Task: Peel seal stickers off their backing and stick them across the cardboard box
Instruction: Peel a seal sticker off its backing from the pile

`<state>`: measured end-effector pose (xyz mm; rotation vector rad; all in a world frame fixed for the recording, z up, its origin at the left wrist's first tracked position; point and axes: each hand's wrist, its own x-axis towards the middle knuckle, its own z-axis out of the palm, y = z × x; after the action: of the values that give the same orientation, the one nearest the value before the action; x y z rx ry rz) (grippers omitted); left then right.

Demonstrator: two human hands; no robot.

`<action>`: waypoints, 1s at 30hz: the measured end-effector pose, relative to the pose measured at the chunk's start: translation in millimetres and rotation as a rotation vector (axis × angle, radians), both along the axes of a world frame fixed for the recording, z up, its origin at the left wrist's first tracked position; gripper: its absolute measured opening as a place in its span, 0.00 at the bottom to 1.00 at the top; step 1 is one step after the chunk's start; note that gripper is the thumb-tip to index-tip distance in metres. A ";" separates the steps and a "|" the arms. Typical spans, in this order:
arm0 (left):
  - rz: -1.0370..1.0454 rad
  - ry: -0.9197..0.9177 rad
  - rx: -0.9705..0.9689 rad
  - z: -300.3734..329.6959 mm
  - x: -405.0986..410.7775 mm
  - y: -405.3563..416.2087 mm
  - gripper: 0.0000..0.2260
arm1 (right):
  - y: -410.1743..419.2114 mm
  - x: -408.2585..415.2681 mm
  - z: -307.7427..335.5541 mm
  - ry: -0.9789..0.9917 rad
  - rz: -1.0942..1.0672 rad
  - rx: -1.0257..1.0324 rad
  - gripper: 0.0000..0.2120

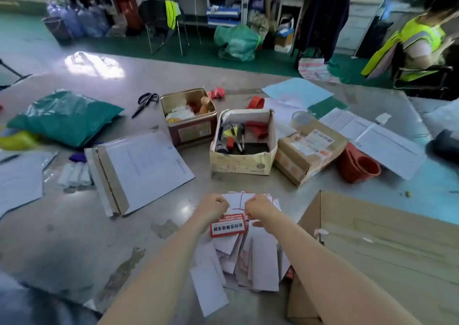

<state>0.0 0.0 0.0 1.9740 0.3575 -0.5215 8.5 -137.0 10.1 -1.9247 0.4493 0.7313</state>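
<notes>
A heap of white backing papers [258,265] lies on the grey table in front of me. Over its far end, my left hand [214,206] and my right hand [258,207] both pinch a white sheet of red-bordered seal stickers [239,200], one hand at each side. A red and white sticker [228,227] with printed characters lies just below the hands. The large cardboard box [387,250] stands at the right, close to my right forearm, with small white scraps on its top.
Behind the hands stand an open worn carton of tools [244,161], a metal tin [185,115], a taped parcel [310,150] and red cups [360,164]. A paper-topped flat box [139,168] lies left. Scissors [145,103] and a green bag [64,118] are farther left. A person in a yellow vest [419,41] sits at the far right.
</notes>
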 end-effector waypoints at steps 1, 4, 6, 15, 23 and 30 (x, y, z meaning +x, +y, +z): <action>0.001 -0.034 0.042 -5.8 0.5 2.4 0.07 | 2.1 -1.2 -4.4 0.000 0.028 -0.026 0.09; 0.092 0.024 0.195 -9.8 -6.8 11.9 0.06 | 2.6 -4.9 -9.4 0.018 0.075 -0.097 0.08; 0.091 0.091 0.268 -15.0 -12.2 18.2 0.07 | 2.6 -4.8 -13.9 0.008 0.090 -0.128 0.11; 0.245 0.080 0.116 -19.8 -13.5 16.1 0.11 | 1.5 -2.4 -16.6 0.055 0.141 -0.105 0.07; 0.301 -0.014 -0.140 8.8 -1.7 12.8 0.06 | -1.1 -2.9 -5.0 0.033 -0.007 -0.051 0.07; 0.430 0.000 -0.444 27.9 1.5 5.0 0.03 | -11.9 0.8 31.2 -0.185 -0.334 0.290 0.04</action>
<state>1.5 5.0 27.9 1.4159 0.5942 -0.2903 9.3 -148.9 41.3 -1.5771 0.5041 0.3738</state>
